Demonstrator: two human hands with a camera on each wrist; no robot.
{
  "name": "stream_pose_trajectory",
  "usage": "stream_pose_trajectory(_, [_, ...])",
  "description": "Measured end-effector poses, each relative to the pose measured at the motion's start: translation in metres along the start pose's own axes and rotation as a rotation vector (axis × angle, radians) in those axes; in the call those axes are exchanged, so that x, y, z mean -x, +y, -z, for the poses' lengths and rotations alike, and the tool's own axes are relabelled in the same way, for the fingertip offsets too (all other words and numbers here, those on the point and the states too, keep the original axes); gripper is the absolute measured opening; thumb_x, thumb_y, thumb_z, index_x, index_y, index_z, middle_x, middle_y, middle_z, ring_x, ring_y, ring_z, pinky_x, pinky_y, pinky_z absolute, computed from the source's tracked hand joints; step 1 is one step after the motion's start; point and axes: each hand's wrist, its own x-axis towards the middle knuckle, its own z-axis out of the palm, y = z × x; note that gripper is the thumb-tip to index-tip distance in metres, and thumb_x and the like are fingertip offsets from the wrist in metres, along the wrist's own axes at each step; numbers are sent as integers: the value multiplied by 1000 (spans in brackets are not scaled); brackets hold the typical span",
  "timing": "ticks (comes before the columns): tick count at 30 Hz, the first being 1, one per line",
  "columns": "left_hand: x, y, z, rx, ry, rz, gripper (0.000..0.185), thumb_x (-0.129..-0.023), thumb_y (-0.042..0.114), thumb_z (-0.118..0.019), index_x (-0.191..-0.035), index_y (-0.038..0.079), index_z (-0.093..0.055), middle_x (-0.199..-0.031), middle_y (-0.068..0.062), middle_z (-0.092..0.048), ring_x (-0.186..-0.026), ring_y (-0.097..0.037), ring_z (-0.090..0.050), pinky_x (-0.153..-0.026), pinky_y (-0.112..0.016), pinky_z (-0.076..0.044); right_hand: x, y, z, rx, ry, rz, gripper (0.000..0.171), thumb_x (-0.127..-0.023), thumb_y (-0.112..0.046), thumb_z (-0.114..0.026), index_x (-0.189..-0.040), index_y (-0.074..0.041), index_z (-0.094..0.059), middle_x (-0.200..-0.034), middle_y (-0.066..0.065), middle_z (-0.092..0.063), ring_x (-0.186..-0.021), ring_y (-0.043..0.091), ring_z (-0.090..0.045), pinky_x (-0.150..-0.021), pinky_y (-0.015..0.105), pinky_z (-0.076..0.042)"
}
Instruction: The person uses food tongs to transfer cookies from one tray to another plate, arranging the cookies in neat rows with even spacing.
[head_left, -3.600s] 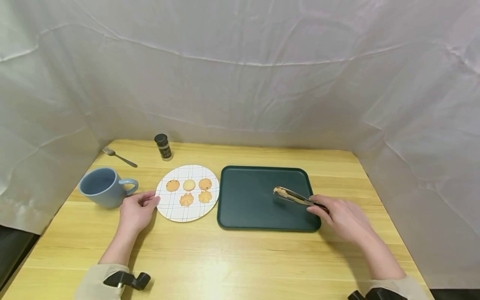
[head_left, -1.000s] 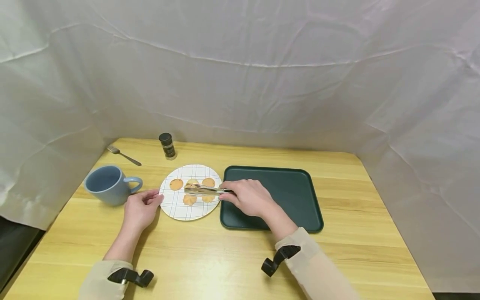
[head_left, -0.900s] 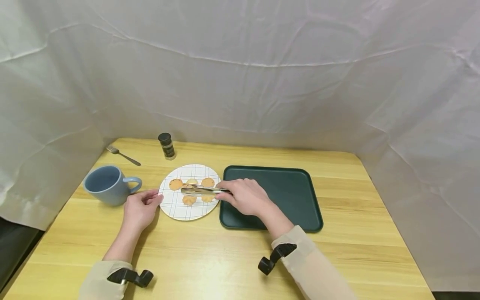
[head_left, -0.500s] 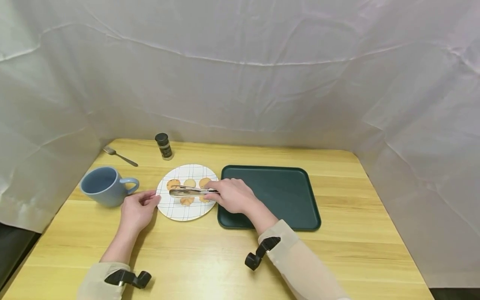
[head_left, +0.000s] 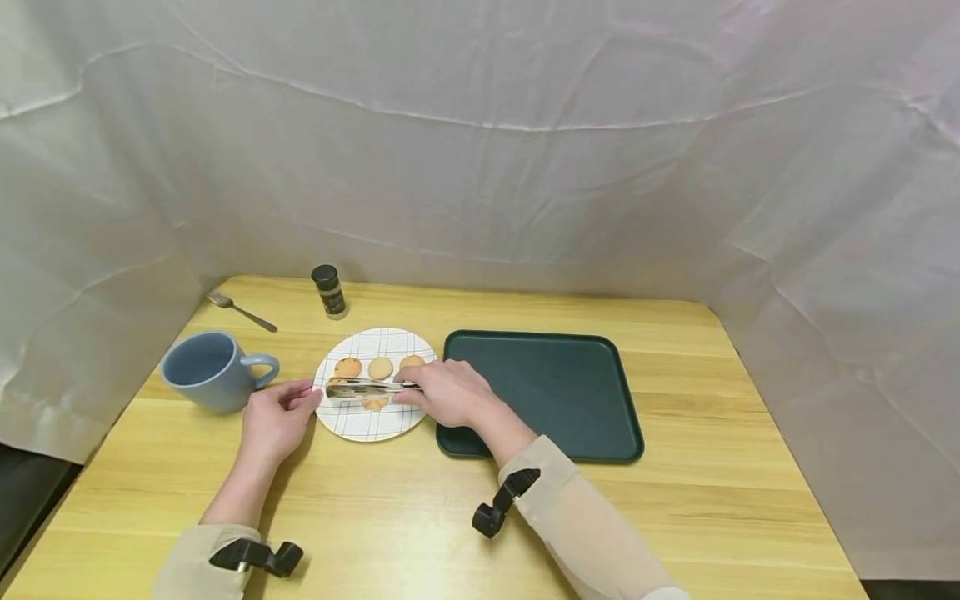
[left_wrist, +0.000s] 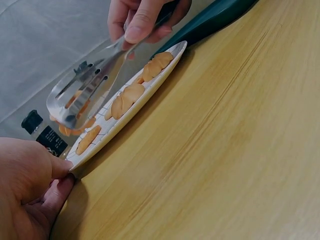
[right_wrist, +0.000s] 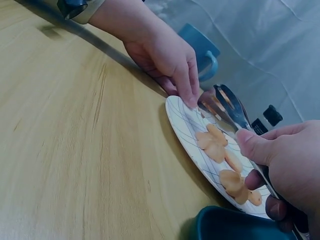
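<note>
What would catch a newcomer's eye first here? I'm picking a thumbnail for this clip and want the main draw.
The metal tongs, held by the right hand, reach out over the cookies on the white checked plate near the table's middle. The left hand touches the plate's left rim. Next, the dark green tray lies bare just right of the plate, with a blue mug to its left.

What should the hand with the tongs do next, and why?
Probably lower the tongs and close them on a cookie. The right hand holds them just above the plate with nothing visible between the tips, and the left hand touches the plate's rim, steadying it.
</note>
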Motion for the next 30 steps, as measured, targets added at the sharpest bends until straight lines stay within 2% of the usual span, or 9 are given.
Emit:
stream_pose_trajectory(7, [0,0,0,2,11,-27,36,-101,23,-74,-126,-2,-75,-110,-15,-78,-100,-24,-71,-75,-12,-47,-3,-3,-3,21,-21,-3,42,-108,-52,-55,-141,-31,-68,-128,-11,-72,-107,12,-69,-85,36,-54])
stream_pose_trajectory(18, [-1,-3,0,24,18,-41,32,-100,18,-74,-124,-3,-76,-107,-15,-79,-92,-15,-71,-72,-10,-48,-10,-8,-5,15,-69,-23,45,-108,-54,-53,-147,-32,-63,-139,-12,-67,-121,13,-65,-93,39,-52])
stream_pose_trajectory(30, [-2,-2,0,33,2,-11,35,-101,22,-75,-126,-2,-75,-110,-15,-78,-100,-24,-73,-74,-10,-48,-10,-7,-1,27,-85,-49,50,-108,-55,-52,-150,-29,-60,-140,-7,-67,-125,16,-64,-96,40,-51])
